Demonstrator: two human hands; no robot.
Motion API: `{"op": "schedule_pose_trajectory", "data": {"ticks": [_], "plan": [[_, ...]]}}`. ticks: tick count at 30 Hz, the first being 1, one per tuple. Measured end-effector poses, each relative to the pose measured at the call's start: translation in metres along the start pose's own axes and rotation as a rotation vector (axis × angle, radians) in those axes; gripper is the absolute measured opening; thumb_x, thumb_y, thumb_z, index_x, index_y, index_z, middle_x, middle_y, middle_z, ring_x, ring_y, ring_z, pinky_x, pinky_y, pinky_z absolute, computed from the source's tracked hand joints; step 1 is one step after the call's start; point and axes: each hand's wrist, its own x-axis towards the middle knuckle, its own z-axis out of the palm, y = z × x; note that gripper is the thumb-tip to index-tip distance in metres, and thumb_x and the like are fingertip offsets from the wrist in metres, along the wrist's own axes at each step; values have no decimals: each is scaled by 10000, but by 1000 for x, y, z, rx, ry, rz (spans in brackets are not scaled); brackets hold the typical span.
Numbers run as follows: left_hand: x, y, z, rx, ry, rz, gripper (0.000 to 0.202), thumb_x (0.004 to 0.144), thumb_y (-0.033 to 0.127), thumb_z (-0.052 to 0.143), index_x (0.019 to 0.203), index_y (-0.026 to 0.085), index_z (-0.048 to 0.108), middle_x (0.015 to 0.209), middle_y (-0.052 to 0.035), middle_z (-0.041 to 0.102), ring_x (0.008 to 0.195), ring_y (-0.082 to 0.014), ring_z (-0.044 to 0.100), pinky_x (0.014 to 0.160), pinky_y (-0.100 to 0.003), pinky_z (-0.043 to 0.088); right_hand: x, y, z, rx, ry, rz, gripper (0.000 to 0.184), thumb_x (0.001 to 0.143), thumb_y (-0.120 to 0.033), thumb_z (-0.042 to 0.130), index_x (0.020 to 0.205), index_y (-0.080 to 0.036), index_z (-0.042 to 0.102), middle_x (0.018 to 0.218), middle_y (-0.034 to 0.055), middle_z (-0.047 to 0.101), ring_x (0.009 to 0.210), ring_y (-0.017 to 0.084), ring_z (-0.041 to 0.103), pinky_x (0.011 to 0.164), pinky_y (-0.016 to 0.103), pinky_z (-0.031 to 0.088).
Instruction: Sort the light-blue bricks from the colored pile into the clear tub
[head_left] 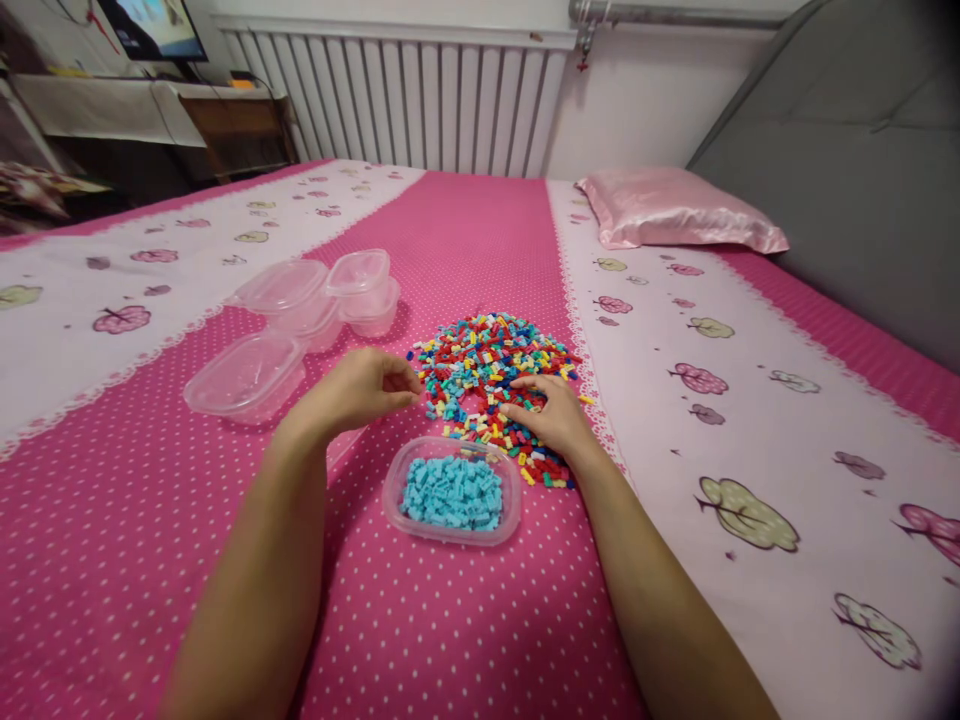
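Note:
A wide pile of small toy building bricks (495,350) in red, yellow, blue, green and white lies on the bedspread in front of me. My left hand (364,388) is at the pile's left edge, its thumb and fingertips brought close together; anything between them is too small to make out. At the pile's right side, my right hand (553,412) reaches over the bricks with thumb and fingers apart. Nearest to me, between my forearms, stands a clear plastic container (394,505) filled with light blue bricks (452,493).
Several clear plastic containers (244,375) stand to the left, some stacked. The pink dotted bedspread (450,630) covers the bed. A pink pillow (675,208) lies at the far right, by a grey headboard (847,150). Behind the bed is a white radiator (405,100).

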Motion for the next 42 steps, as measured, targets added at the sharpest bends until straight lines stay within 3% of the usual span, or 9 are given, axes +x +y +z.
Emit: {"op": "schedule_pose_trajectory", "data": {"ticks": [4,13,19,28,34,42], "plan": [[11,-7,13,224,-38,34,257,691,146,523,839,141,733,761,-53,739,662,-177,642,607,-241,430,0,-1,0,-4,-10,2,377,645,-423,752,965,-231,695,1058,79,628,1054,262,555,939,415,417],[27,-17,33,161,-84,105,294,694,105,538,889,167,749,837,-37,754,740,-173,662,655,-217,433,1,1,0,-3,-1,-7,381,642,-435,749,962,-234,696,1055,76,637,1041,262,559,944,421,413],[31,-18,38,203,-74,76,212,680,171,586,800,169,761,732,-35,737,663,-183,643,593,-231,398,1,2,1,-2,20,-25,366,639,-438,745,946,-245,696,1027,65,636,1017,252,566,923,409,421],[27,-15,37,182,-80,92,169,703,180,547,752,163,708,713,-36,711,660,-169,619,602,-231,396,1,4,2,16,21,-32,356,635,-436,752,934,-251,695,1027,62,639,1025,258,565,926,420,421],[21,-11,28,140,-60,111,186,757,215,510,814,127,664,750,-55,699,663,-167,613,614,-238,418,1,3,1,16,6,-19,365,638,-442,748,942,-247,694,1042,64,637,1038,257,559,939,417,413],[2,13,8,-204,22,273,223,815,331,564,848,123,635,756,-57,695,692,-157,636,666,-258,496,1,2,0,-2,-4,-18,389,644,-456,743,968,-245,696,1048,67,636,1042,257,556,955,428,402]]}}
